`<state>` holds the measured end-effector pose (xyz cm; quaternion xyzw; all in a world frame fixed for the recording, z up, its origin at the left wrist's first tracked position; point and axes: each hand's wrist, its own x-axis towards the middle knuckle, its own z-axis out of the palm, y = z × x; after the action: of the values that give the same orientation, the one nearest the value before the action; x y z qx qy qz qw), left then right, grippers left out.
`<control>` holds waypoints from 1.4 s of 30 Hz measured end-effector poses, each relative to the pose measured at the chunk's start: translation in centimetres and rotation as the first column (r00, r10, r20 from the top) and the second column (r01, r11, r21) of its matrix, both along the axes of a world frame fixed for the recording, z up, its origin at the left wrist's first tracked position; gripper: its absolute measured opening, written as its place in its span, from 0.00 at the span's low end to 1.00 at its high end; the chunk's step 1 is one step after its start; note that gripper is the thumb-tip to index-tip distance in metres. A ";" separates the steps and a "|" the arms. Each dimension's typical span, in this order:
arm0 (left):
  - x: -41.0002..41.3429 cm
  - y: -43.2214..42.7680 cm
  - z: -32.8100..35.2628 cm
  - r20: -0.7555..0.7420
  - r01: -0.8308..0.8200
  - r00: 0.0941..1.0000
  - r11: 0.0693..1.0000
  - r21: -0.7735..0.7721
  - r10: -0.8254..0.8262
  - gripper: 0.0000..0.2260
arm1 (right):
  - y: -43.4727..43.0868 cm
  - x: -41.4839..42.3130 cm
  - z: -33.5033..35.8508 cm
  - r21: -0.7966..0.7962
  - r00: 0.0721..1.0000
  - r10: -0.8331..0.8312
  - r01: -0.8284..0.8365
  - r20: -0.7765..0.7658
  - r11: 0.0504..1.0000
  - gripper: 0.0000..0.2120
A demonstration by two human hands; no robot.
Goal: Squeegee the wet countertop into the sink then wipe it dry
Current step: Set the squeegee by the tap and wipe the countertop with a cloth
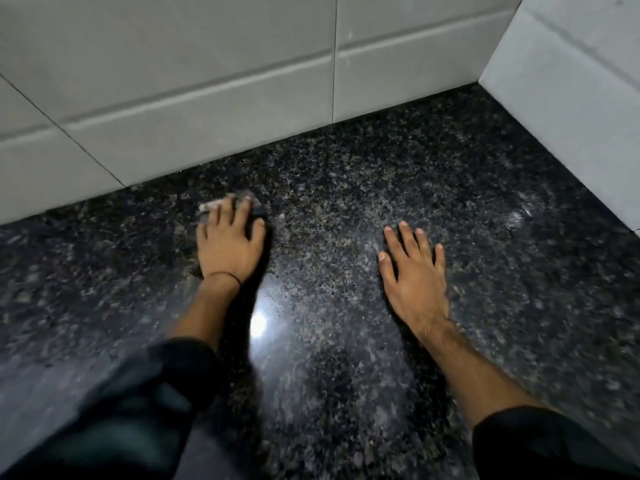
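A dark speckled granite countertop (pixel 346 188) fills the view, glossy with a bright light reflection near the middle. My left hand (pixel 230 245) presses flat on a small grey cloth (pixel 247 199) near the back wall; only the cloth's far edge shows beyond my fingers. My right hand (pixel 414 271) lies palm-down on the bare stone to the right, fingers spread, holding nothing. Neither a sink nor a squeegee is in view.
White tiled wall (pixel 194 81) runs along the back of the counter. A second white wall (pixel 568 74) closes the right side, forming a corner at the upper right. Dark sleeves cover both forearms at the bottom.
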<state>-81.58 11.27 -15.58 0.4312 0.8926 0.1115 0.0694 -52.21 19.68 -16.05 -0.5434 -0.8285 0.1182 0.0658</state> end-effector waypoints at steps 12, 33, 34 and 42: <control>-0.4 -4.4 -0.5 -0.028 -0.048 0.998 0.999 -0.015 0.048 0.28 | 0.0 0.3 0.1 -0.028 1.000 0.026 -0.027 -0.009 0.999 0.24; 25.8 8.8 0.4 0.078 0.637 0.769 0.771 -0.013 -0.634 0.26 | 1.5 24.9 1.2 -0.049 0.890 -0.431 0.442 0.148 0.896 0.26; 28.0 7.8 0.4 0.077 0.742 0.669 0.671 -0.011 -0.739 0.26 | 1.5 24.8 1.2 -0.058 0.891 -0.434 0.444 0.130 0.894 0.27; 26.8 17.0 -0.1 0.028 0.776 0.631 0.631 -0.015 -0.775 0.27 | 1.7 32.7 2.0 -0.012 0.793 -0.599 0.604 0.106 0.797 0.30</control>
<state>-54.81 28.28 -15.66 0.7709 0.6215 0.0633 0.1244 -19.55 21.34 -14.07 -0.7849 -0.6122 0.0834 0.0474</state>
